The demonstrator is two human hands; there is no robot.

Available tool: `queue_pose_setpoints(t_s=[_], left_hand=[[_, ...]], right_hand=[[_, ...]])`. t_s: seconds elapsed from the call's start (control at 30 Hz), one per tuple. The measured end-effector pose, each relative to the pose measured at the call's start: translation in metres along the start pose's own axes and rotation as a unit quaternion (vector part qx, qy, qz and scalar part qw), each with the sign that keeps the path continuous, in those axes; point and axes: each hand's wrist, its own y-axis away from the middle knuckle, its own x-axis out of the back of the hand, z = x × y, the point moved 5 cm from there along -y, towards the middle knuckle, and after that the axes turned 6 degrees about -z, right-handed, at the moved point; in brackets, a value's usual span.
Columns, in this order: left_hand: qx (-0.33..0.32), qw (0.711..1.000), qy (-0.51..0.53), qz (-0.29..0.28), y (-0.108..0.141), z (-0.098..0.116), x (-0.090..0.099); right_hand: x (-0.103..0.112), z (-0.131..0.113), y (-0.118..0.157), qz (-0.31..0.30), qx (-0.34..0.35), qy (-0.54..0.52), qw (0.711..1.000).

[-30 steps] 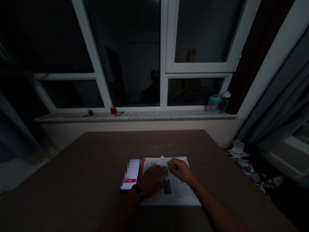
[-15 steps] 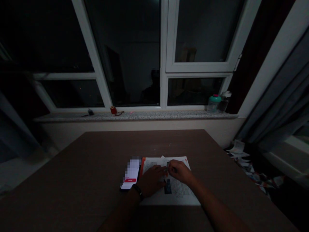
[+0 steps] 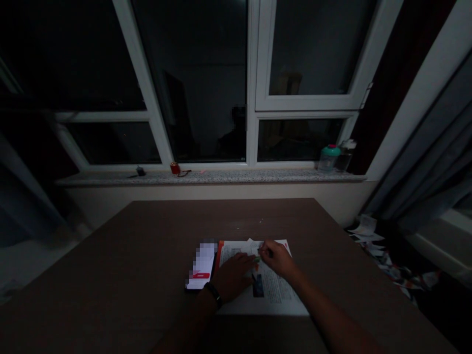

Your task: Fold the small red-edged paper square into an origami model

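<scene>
A printed sheet or booklet (image 3: 275, 290) with an orange left edge and a dark picture lies on the brown table (image 3: 155, 231). My left hand (image 3: 234, 278), with a dark band on its wrist, lies flat on the page, fingers apart and pointing right. Just right of its fingertips, my right hand (image 3: 275, 255) is closed in a pinch over the upper part of the page; what it holds is too small and dark to make out. A small greenish spot shows between the two hands. Left of the page lies a phone (image 3: 202, 265) with a lit screen.
Behind the table, a stone windowsill (image 3: 228, 176) bears a red object (image 3: 174, 168), a small dark item (image 3: 140, 171) and a teal-lidded container (image 3: 329, 158) beside a clear bottle. Papers (image 3: 383, 260) are piled at the right, beyond the table's edge.
The whole view has shifted slightly. My right hand has moved a little up on the page, and the greenish spot between the hands shows more clearly. My left hand stays on the page.
</scene>
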Motion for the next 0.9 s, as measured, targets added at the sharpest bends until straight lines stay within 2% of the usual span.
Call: queue_pose_setpoints(t_s=[0.17,0.4,0.73,0.9], left_hand=[[-0.005,1.000,0.009,0.015,-0.001,0.006,0.006],[-0.031,0.999,-0.015,0.042,0.001,0.012,0.009],[0.009,0.998,-0.023,0.055,-0.003,0.011,0.005],[0.023,0.999,-0.019,0.044,-0.003,0.005,0.001]], right_hand=[[0.003,-0.003,0.005,0.013,-0.002,-0.004,1.000],[-0.002,-0.011,0.006,-0.022,0.043,-0.009,0.999],[-0.004,-0.013,0.008,-0.053,0.054,-0.024,0.997],[-0.005,-0.011,0.005,-0.052,0.051,-0.011,0.997]])
